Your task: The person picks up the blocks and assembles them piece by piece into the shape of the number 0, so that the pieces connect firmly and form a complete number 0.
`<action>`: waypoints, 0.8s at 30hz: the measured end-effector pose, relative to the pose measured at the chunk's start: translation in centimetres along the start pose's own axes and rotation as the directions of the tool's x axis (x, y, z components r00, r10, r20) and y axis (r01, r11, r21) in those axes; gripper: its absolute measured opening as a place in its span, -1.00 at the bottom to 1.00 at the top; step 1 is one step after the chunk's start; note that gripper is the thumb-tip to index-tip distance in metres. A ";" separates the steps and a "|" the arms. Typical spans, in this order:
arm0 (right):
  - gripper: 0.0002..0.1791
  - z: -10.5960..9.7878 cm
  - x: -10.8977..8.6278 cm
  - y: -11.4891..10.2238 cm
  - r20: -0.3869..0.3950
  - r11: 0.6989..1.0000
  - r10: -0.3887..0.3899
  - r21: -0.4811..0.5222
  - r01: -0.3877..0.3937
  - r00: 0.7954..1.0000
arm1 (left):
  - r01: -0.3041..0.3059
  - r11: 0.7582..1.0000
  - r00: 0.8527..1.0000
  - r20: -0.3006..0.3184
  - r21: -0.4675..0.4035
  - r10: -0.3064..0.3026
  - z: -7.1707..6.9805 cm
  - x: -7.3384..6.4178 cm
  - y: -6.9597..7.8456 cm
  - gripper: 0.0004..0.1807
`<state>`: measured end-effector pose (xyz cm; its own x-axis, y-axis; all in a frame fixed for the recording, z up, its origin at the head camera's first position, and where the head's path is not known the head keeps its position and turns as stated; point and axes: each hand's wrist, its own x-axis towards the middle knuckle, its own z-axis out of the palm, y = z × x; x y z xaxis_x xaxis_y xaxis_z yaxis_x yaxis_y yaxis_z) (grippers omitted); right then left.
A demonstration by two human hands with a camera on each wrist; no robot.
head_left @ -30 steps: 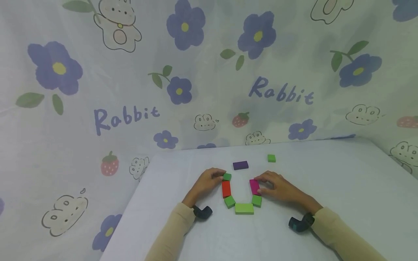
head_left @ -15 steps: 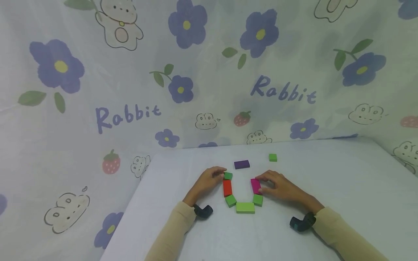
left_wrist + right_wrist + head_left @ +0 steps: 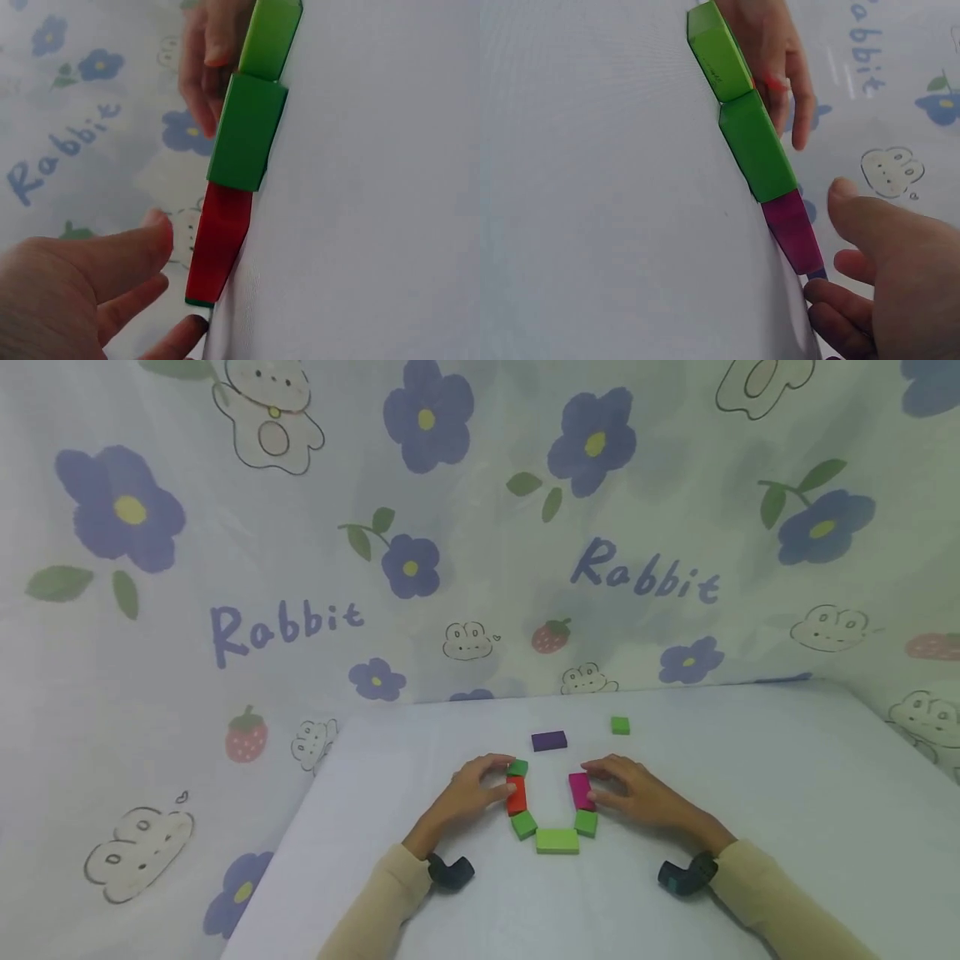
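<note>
Blocks form a U on the white table in the head view. On its left side lie a red block (image 3: 516,796), a green cube (image 3: 517,767) at the far end and another green cube (image 3: 523,825) at the near end. A lime block (image 3: 557,841) makes the base. At right, a green cube (image 3: 586,823) meets a magenta block (image 3: 580,792). My left hand (image 3: 472,789) has its index fingertip at the far green cube and its thumb overlapping the red block. My right hand (image 3: 633,789) spreads thumb and index finger along the magenta block's outer side; the right wrist view shows its thumb apart from the block.
Beyond the U's mouth lies a dark purple block (image 3: 549,741). A lone green cube (image 3: 620,726) sits farther back to the right. A printed rabbit-and-flower curtain (image 3: 480,527) rises behind the table (image 3: 750,777) and along its left side.
My left hand has shifted slightly toward me, its thumb moving from beside the far green cube down to the red block. The right hand and the blocks look nearly unchanged.
</note>
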<state>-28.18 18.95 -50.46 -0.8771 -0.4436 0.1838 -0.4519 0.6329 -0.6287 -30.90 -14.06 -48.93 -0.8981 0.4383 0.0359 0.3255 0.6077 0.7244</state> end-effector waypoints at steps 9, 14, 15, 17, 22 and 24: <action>-0.55 -1.2 0.6 -0.5 0.014 0.963 0.216 0.164 -0.215 0.976 | -0.005 0.997 1.000 -0.023 0.071 0.006 0.4 -0.3 0.2 -0.51; -0.55 -3.4 1.1 1.3 -0.011 0.956 0.215 0.207 -0.208 0.977 | 0.002 0.997 1.000 -0.029 0.078 0.000 0.6 -0.2 0.4 -0.50; -0.55 -3.9 1.2 1.8 -0.029 0.958 0.214 0.201 -0.204 0.976 | 0.004 0.997 1.000 -0.029 0.080 -0.001 0.6 -0.2 0.4 -0.50; -0.56 -4.8 1.5 2.7 -0.080 0.961 0.229 0.177 -0.212 0.970 | 0.008 0.997 1.000 -0.030 0.083 -0.005 0.6 -0.3 0.4 -0.50; -0.63 -6.4 2.5 4.2 -0.206 0.960 0.280 0.092 -0.266 0.938 | 0.016 0.996 0.999 -0.039 0.089 -0.012 0.5 -0.3 0.4 -0.53; -0.63 -6.7 3.0 4.6 -0.205 0.955 0.297 0.068 -0.289 0.933 | 0.018 0.996 0.999 -0.039 0.084 -0.015 0.3 -0.3 0.5 -0.53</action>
<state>-33.98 24.75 -47.70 -0.9855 -0.0958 0.1402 -0.1673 0.6892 -0.7050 -30.38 -13.66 -48.81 -0.9136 0.4031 0.0523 0.3332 0.6690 0.6644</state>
